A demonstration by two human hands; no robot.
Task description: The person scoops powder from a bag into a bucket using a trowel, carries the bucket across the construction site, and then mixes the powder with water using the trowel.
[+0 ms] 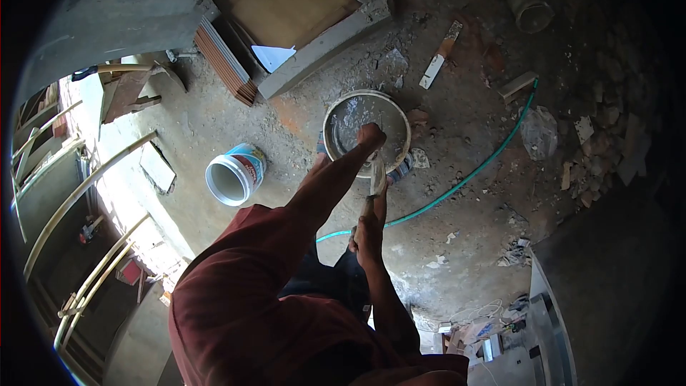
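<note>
A round tub with a pale rim and a grey, wet-looking mix inside stands on the floor in front of me. My left hand is closed in a fist over the tub's inside. A thin dark line shows just past its knuckles, but I cannot tell what it grips. Nearer my body, outside the rim, my right hand is wrapped round the dark handle of a tool with a long pale blade. That blade points forward and overlaps the near rim. My feet stand at either side of the tub.
To the left is a white-and-blue plastic bucket. A green hose curves across the floor on the right. Behind the tub are stacked reddish-brown strips and a concrete-edged frame. Rubble lies far right, near a plastic bag.
</note>
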